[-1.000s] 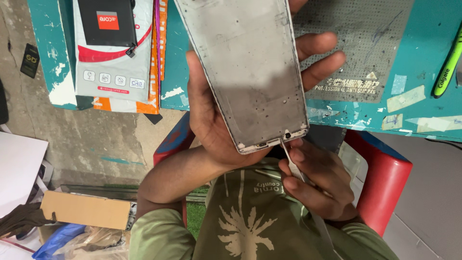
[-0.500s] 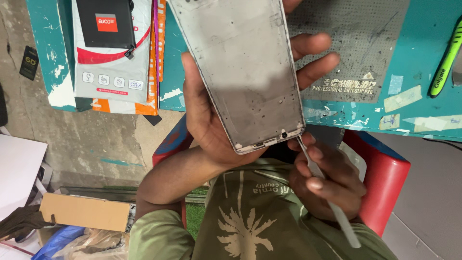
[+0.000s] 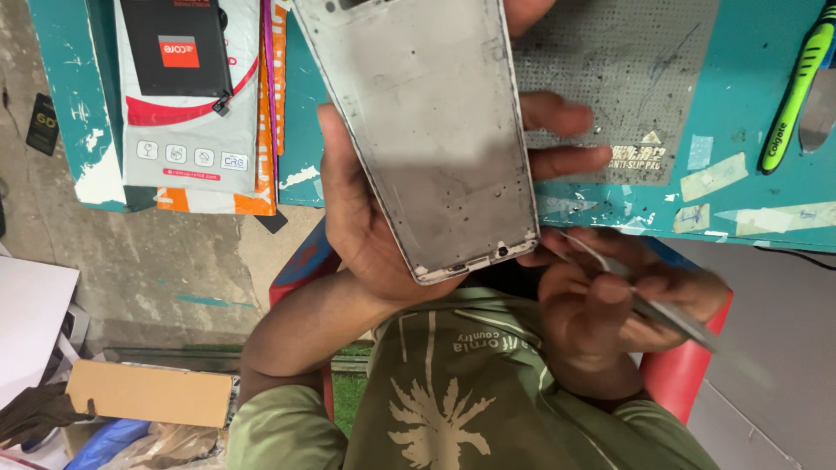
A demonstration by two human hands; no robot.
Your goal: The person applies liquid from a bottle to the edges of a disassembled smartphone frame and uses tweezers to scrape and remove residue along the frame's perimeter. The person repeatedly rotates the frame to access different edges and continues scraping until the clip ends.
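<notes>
My left hand (image 3: 366, 226) grips a bare grey metal phone frame (image 3: 427, 130) from underneath, fingers wrapping its right side, its lower end pointing toward my chest. My right hand (image 3: 610, 305) sits just right of the frame's lower corner and holds a thin metal tweezers-like tool (image 3: 649, 300), whose fine tip points toward that corner without clearly touching it. The tool is blurred.
A teal worktable (image 3: 758, 209) carries a grey perforated mat (image 3: 627, 78), a green toothbrush (image 3: 792, 87) at the right, and flat packages with a black box (image 3: 187, 96) at the left. A red stool (image 3: 688, 365) is under me. Cardboard (image 3: 148, 392) lies on the floor.
My right hand with the tool has drawn away to the right of the frame's lower edge and turned the tool more level. The left hand keeps the frame nearly still.
</notes>
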